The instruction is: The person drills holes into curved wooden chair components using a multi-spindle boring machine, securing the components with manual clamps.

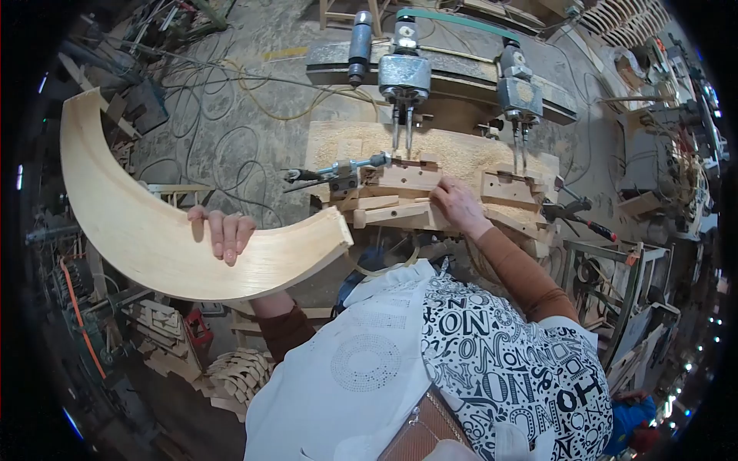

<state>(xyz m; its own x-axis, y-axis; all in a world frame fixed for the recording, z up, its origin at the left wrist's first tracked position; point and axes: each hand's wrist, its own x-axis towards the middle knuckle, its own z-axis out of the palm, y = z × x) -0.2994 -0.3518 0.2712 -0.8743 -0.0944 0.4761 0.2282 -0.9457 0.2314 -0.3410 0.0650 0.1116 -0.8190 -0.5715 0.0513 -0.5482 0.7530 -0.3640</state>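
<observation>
My left hand [224, 237] grips a curved, pale bent-wood panel [127, 230] from below, its fingers folded over the upper edge onto the inner face. The panel hangs in the air at the left, one end close to the workbench. My right hand [459, 206] reaches to the right end of a wooden jig block [400, 178] with holes in it, fingers bent together against it. What those fingertips hold, if anything, is hidden. Just beyond the block, the twin bits of a drilling head [405, 73] point down.
A second drilling head [520, 94] stands over another wooden block [509, 188]. Sawdust [461, 150] covers the wooden bench top. A toggle clamp [346, 175] sits at its left, and a red-handled clamp [592, 223] at its right. Hoses [284, 115] trail across the floor.
</observation>
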